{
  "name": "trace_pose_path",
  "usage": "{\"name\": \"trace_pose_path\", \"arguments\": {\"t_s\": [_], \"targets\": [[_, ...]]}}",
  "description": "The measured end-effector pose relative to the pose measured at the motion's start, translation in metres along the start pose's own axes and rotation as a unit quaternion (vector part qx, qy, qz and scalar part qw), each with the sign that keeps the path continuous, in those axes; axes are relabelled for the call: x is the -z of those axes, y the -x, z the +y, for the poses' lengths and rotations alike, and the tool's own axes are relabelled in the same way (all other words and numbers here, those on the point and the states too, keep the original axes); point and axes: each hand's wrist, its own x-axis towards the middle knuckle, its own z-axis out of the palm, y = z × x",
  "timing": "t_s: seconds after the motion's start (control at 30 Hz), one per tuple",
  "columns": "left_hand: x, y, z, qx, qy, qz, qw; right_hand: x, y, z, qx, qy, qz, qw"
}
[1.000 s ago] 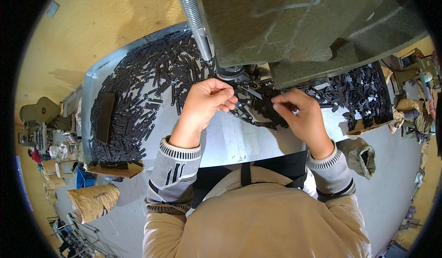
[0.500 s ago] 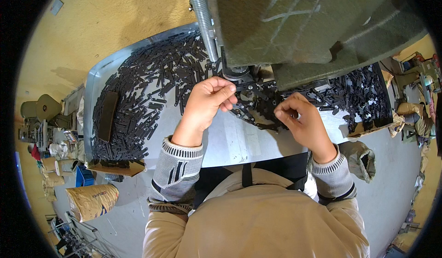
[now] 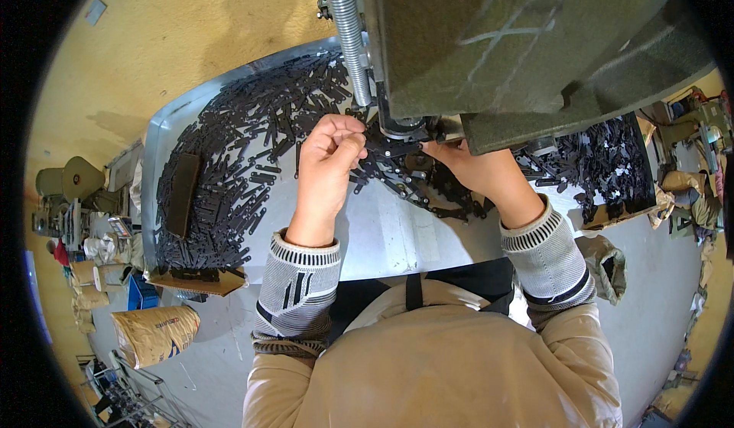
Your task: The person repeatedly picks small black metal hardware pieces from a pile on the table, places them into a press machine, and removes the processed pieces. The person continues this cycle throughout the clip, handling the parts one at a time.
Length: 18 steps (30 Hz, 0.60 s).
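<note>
The black link (image 3: pixel 397 150) lies beneath the green machine head (image 3: pixel 489 46), between the fingertips of both hands. Its long axis runs roughly crosswise, left to right, with a bright spot near its middle. The left hand (image 3: pixel 323 170) is at the link's left end, fingers curled and thumb drawn in toward the index finger; whether it grips the link cannot be told. The right hand (image 3: pixel 485 172) reaches in at the link's right end with fingers extended; the machine head partly covers it, so its grasp cannot be told.

The sheet-metal tray (image 3: pixel 302 218) has a raised rim and contains loose black links (image 3: pixel 222 153) on the left, lying at mixed angles. A dark bar (image 3: pixel 182 196) stands among them, its long axis running near to far. Smaller black parts (image 3: pixel 612 160) are heaped at right behind a cardboard strip (image 3: pixel 623 218). An open-mouthed sack (image 3: pixel 612 271) stands on the floor below.
</note>
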Motion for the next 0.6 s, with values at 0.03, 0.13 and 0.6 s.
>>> {"name": "trace_pose_path", "arguments": {"t_s": [0.03, 0.13, 0.6], "targets": [[-0.001, 0.0, -0.001, 0.003, -0.003, -0.003, 1.0, 0.001, 0.003, 0.0, -0.01, 0.002, 0.017, 1.0], [-0.002, -0.002, -0.002, 0.006, -0.025, -0.017, 1.0, 0.007, 0.019, -0.001, -0.05, -0.01, 0.041, 0.998], [0.036, 0.002, 0.01, -0.01, -0.314, 0.033, 0.949, 0.016, 0.072, -0.008, 0.14, 0.187, -0.065, 0.97]]}}
